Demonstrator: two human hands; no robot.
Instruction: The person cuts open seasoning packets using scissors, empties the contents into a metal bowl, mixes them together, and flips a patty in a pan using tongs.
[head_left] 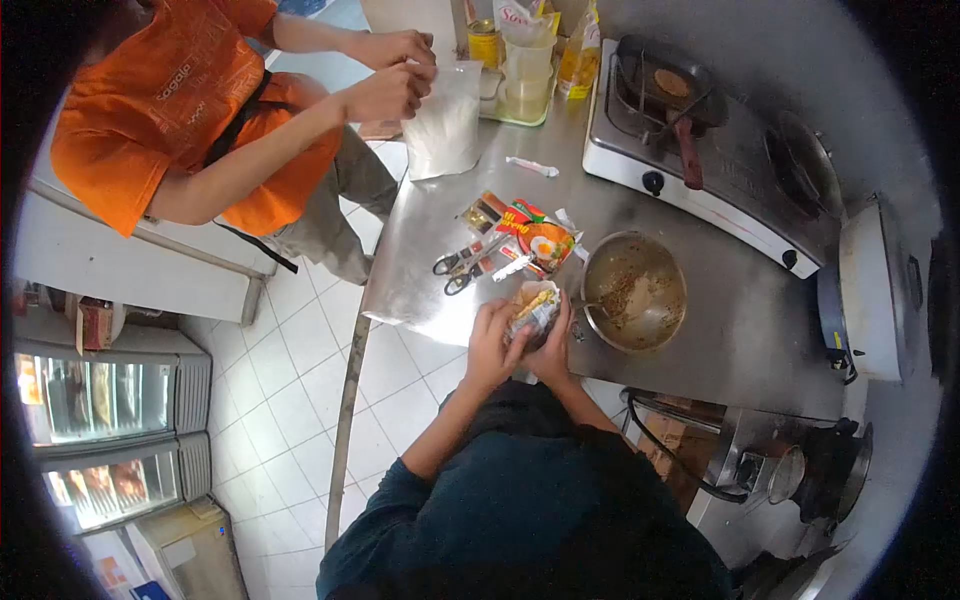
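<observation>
There are two stove knobs (653, 183) and one bowl (662, 262).

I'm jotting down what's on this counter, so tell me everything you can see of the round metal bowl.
The bowl looks like shiny steel, round and open, with a thin rim. It sits upright on the metal counter. Brown, crumbly bits and a smoother beige patch lie inside. What looks like a thin utensil crosses its left rim. The right hand is close by; contact is unclear.
</observation>
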